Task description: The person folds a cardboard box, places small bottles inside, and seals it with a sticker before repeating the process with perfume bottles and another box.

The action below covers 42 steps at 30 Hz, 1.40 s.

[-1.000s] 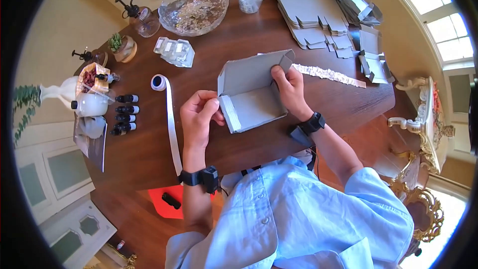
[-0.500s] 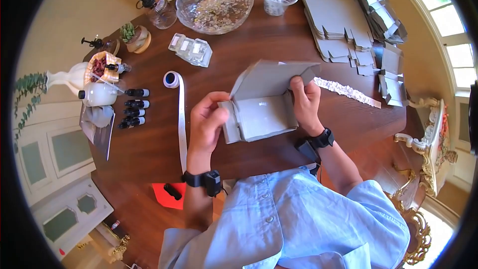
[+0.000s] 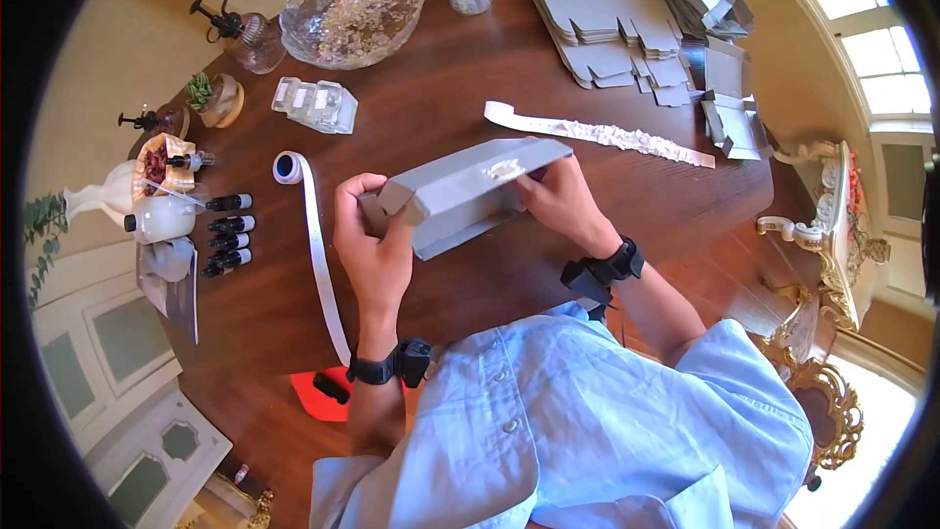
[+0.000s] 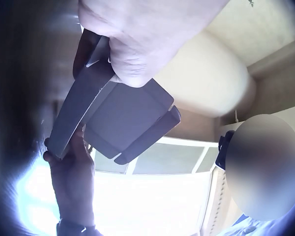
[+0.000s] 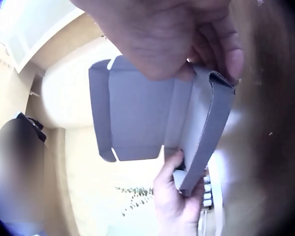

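Note:
A grey cardboard box is held up over the table between both hands, tilted so that a long panel with a pale print faces the head view. At its left end, the left hand grips the folded corner, thumb on the near side and fingers behind. The right hand pinches the opposite end, its fingertips partly hidden by the panel. Both wrist views show the lid flap standing open, with short side flaps and slits at its corners. A folded double edge runs between the hands in the right wrist view.
Stacked flat grey cartons and a partly folded carton lie at the far right. A crinkled white strip lies behind the box. Leftward are a white ribbon roll, dark bottles and clear glass containers. Behind stands a glass bowl.
The box has been tilted, so its inside floor is mostly hidden and the printed panel shows. Both hands keep hold of its ends. The head view has shifted slightly.

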Motion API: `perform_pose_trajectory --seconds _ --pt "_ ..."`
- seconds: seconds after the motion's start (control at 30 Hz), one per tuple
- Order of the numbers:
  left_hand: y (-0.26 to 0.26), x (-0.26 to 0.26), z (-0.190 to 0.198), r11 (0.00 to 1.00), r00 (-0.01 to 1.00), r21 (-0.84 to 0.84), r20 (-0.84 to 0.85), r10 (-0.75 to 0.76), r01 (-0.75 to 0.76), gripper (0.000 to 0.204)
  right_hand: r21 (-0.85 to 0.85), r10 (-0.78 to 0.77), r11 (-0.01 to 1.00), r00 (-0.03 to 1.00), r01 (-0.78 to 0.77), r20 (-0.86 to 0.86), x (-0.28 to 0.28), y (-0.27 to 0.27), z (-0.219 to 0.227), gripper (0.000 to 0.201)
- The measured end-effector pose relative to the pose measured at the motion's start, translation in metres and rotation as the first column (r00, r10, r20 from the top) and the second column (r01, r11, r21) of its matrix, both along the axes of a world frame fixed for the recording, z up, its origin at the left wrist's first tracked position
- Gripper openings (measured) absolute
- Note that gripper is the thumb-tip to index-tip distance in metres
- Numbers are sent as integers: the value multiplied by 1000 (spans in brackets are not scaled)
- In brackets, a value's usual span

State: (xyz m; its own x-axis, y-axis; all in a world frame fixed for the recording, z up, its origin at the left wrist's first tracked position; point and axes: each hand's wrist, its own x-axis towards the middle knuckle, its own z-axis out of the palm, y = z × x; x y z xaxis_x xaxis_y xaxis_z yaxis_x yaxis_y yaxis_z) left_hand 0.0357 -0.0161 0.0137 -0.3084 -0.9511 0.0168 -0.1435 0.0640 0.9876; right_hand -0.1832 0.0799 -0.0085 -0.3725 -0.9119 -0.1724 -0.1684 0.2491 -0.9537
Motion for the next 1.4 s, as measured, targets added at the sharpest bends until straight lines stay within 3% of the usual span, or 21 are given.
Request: perform_pose_trajectory --seconds 0.07,0.13,0.2,0.27,0.33,0.37,0.43,0.5,0.53,0.6,0.67,0.7,0.73,0.77,0.9,0.93,1.03,1.17,1.27,1.3,1.4 --pt "-2 3 -10 998 1000 -54 1 -12 12 26 48 -7 999 998 4 60 -4 6 12 20" --pt "-7 5 -16 976 988 219 -144 52 -19 19 85 -12 996 992 1 125 -8 12 14 22" --pt "-11 10 -21 945 980 326 -180 85 -22 16 30 -19 1000 839 3 543 -11 17 7 27" --pt "-8 6 -8 892 974 452 -213 82 24 17 10 7 1000 829 -15 559 -9 21 6 30" --pt "-10 13 -18 892 977 449 -208 39 60 18 -98 113 994 407 -57 906 -11 24 7 33" --pt "-8 9 -17 898 972 439 -213 94 9 17 -103 119 993 407 -59 905 -8 24 9 33" --pt "-6 10 -17 902 964 429 -218 151 -44 17 -67 -2 995 655 80 756 5 27 21 42" --pt "-1 11 -18 982 989 137 -56 140 -131 16 -31 -68 995 894 91 443 6 30 33 61" --pt "1 11 -17 983 990 138 -57 132 -123 16 -30 -75 995 894 99 442 6 30 40 61" --pt "7 5 -10 980 985 176 -133 113 -88 18 132 114 988 967 -85 -228 6 31 51 63" --pt "6 0 2 982 981 181 -177 82 -49 20 146 120 985 975 -93 -189 0 36 47 51" --pt "2 2 3 958 976 285 -203 81 -20 21 23 9 1000 965 -16 261 -3 38 39 44" --pt "1 3 4 922 970 387 -231 77 19 22 -61 -46 992 749 114 661 -7 42 37 40" --pt "2 3 6 897 966 435 -256 43 75 22 -16 -42 995 577 95 815 -12 49 44 43" --pt "13 -13 5 963 982 264 -159 98 -53 22 -87 -11 981 490 176 872 -16 73 20 50" --pt "17 -24 4 965 973 238 -176 153 -109 22 -132 47 968 365 212 930 -14 82 11 50" --pt "26 -44 -2 998 987 50 -157 -19 27 30 -10 -123 975 578 222 807 -1 96 21 44" --pt "53 -85 15 963 972 -182 -91 -219 200 32 56 -295 931 652 361 698 -16 115 35 42" --pt "51 -109 15 936 925 53 -180 -335 349 31 -66 -238 922 693 381 681 -46 149 49 40" --pt "53 -112 26 846 900 314 -204 -384 432 31 -84 -256 913 724 398 641 -60 159 55 40" --pt "55 -138 24 858 884 209 -114 -454 468 27 -28 -587 738 661 675 469 -124 181 76 40"
